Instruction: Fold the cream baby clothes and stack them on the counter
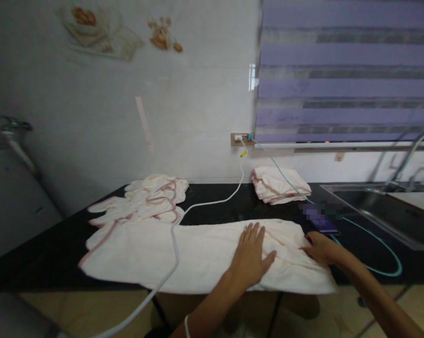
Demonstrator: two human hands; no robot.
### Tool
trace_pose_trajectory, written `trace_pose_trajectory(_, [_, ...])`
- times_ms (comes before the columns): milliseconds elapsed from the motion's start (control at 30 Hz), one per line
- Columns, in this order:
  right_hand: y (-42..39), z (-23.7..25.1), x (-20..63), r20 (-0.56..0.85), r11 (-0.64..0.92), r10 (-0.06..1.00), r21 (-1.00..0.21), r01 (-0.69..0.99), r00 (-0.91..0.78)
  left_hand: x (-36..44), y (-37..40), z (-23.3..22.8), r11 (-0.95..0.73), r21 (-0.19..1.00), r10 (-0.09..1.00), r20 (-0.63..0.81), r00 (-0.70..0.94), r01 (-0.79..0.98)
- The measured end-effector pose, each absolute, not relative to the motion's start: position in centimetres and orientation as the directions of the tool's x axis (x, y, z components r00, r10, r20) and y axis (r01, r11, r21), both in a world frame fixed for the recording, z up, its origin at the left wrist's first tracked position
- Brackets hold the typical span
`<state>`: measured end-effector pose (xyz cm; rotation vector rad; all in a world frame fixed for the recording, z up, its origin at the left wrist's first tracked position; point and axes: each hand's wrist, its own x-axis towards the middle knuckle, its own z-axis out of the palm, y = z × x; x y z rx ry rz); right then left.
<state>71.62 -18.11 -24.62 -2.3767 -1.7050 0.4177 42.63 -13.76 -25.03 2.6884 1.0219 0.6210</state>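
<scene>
A long white cloth (204,256) with pink edging at its left end lies spread along the front of the black counter, slightly wrinkled on the right. My left hand (250,256) rests flat on it, fingers stretched out and thumb apart. At the cloth's right end, my right hand (320,249) has its fingers closed on the fabric; the fingertips are partly hidden. Behind the left part sits a loose heap of similar pink-edged cloths (155,195). Against the wall, a neatly folded stack of cloths (280,183) stands to the right.
A white cable (212,203) runs from the wall socket (242,139) across the long cloth and toward me. A phone (320,220) on a teal cable (384,241) lies just beyond my right hand. The sink (366,206) is at the right, a wall tap (14,126) at the left.
</scene>
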Motion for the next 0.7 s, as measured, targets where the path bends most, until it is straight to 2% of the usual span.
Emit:
trace_pose_trajectory(133, [-18.0,-24.6,71.3,-0.062,-0.269,0.962,-0.401,0.876,0.267,40.9,-13.9,-24.3,-0.643,0.292,0.766,0.226,0.602,0.708])
trace_pose_trajectory(233, [-17.8,-25.3,72.1,0.029,-0.211,0.967,-0.472,0.856,0.254,40.1,-13.8,-24.5,-0.62,0.297,0.781,0.152,0.605,0.726])
trace_pose_trajectory(333, [-17.5,-25.5,73.1,0.104,-0.151,0.966,-0.522,0.839,0.239,40.4,-13.8,-25.0,-0.609,0.302,0.791,0.17,0.587,0.733])
trace_pose_trajectory(433, [-17.3,-24.5,74.0,0.174,-0.15,0.945,-0.524,0.838,0.278,41.8,-13.8,-25.6,-0.603,0.303,0.797,0.187,0.574,0.738])
trace_pose_trajectory(700, [-17.5,-18.2,76.3,0.27,-0.181,0.878,-0.575,0.798,0.394,48.3,-14.0,-27.2,-0.651,0.368,0.756,0.237,0.61,0.663])
